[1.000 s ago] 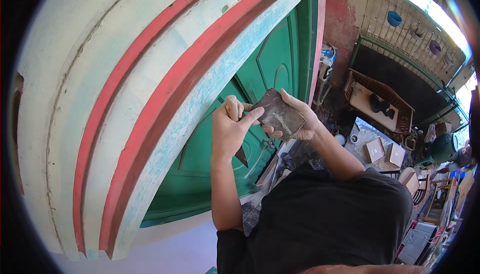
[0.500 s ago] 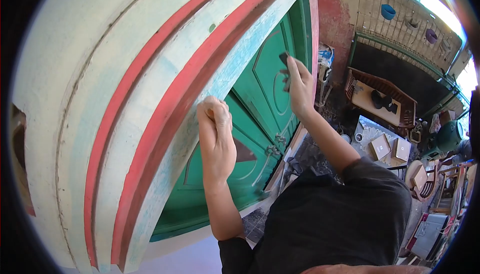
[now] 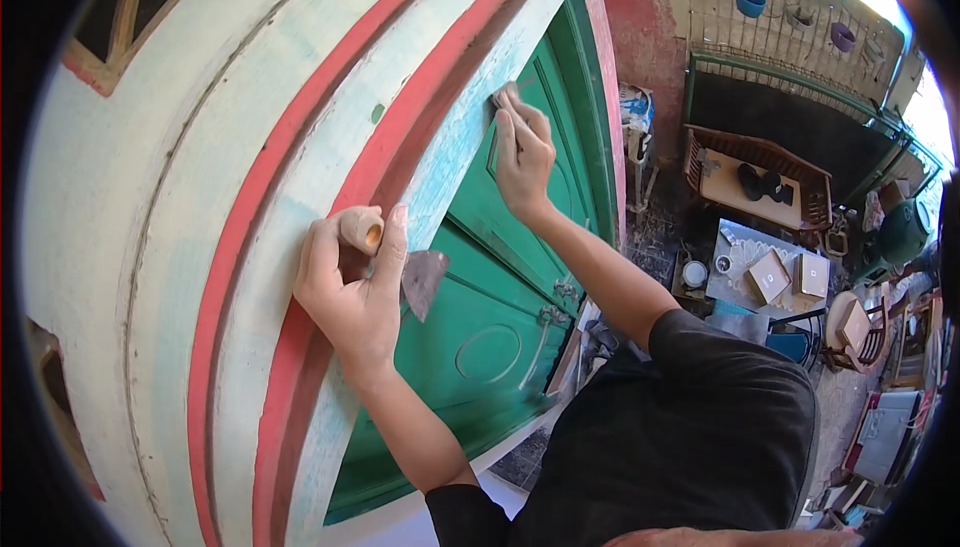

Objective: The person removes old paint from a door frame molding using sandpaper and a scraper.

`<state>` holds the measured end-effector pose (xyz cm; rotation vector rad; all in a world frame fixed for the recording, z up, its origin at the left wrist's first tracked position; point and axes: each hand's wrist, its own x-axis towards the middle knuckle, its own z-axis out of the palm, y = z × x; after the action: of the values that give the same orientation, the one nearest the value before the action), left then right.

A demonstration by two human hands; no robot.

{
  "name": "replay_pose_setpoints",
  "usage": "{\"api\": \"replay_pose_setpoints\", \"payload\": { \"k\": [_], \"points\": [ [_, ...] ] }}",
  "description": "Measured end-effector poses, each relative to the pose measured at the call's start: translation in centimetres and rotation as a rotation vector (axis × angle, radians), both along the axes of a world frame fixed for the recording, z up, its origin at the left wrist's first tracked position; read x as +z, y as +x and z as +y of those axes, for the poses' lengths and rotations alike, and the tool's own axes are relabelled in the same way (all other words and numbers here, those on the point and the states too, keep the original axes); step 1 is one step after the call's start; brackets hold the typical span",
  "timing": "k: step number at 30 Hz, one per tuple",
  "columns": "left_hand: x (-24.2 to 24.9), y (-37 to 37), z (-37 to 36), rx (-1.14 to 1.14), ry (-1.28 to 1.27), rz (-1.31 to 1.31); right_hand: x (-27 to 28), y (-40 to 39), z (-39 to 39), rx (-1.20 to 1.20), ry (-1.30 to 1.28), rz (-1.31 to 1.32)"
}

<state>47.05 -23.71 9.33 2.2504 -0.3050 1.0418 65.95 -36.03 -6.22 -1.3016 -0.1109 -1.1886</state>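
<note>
Near the middle-left, my left hand (image 3: 350, 292) is closed on a scraper, its pale round handle end (image 3: 360, 230) up by the fingers and its grey blade (image 3: 425, 284) in front of the green door. Higher up, my right hand (image 3: 526, 152) grips a small dark pad (image 3: 505, 95), mostly hidden by the fingers, at the surface of the door surround. That surround (image 3: 450, 162) is white with patchy blue, beside red raised bands (image 3: 400, 112). The green door (image 3: 490, 347) has raised panels and a metal handle.
A wooden bench (image 3: 755, 182) with dark items stands at the upper right. Below it a low table (image 3: 735, 282) bears boxes. Chairs (image 3: 868, 332) and folded things crowd the far right. Pots, one of them a blue pot (image 3: 750, 1), hang on a wall grid.
My right hand has moved left and up, bringing the dark pad to the surround. My left hand has shifted left and turned, showing the scraper's handle end. The view has shifted slightly.
</note>
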Motion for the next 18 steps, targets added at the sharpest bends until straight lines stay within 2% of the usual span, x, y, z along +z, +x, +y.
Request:
{"api": "replay_pose_setpoints", "payload": {
  "k": [2, 4, 5, 7, 8, 9, 12, 14, 16, 18],
  "points": [
    [-0.4, 0.7, 0.4, -0.040, 0.000, -0.034, 1.0, 4.1, -1.7, -0.095, -0.025, -0.077],
    [-0.3, 0.4, 0.2, -0.055, -0.039, -0.042, 3.0, 7.7, -4.2, -0.052, 0.091, 0.040],
    [-0.1, 0.4, 0.1, -0.059, -0.041, -0.040, 2.9, 7.9, -3.9, -0.076, 0.090, 0.048],
    [0.1, 0.5, -0.3, -0.081, -0.208, -0.015, 2.4, 5.0, -2.4, -0.054, 0.077, 0.071],
    [0.1, 0.6, -0.4, -0.085, -0.211, -0.019, 2.1, 3.2, -1.6, -0.030, 0.074, 0.090],
    [0.1, 0.6, -0.5, -0.085, -0.177, -0.034, 1.2, 2.4, -0.8, -0.075, 0.027, -0.009],
    [0.2, 0.4, -0.5, -0.076, -0.127, -0.034, 0.8, 4.0, -2.8, -0.108, -0.070, -0.027],
    [0.2, 0.2, -0.5, -0.071, -0.115, -0.028, 2.3, 7.8, -4.7, -0.119, -0.058, 0.027],
    [0.3, 0.0, -0.6, -0.098, -0.166, 0.036, 3.3, 10.2, -5.4, -0.080, 0.092, 0.144],
    [0.3, 0.0, -0.6, -0.108, -0.186, 0.052, 2.6, 9.0, -4.1, -0.082, 0.104, 0.114]
  ]
}}
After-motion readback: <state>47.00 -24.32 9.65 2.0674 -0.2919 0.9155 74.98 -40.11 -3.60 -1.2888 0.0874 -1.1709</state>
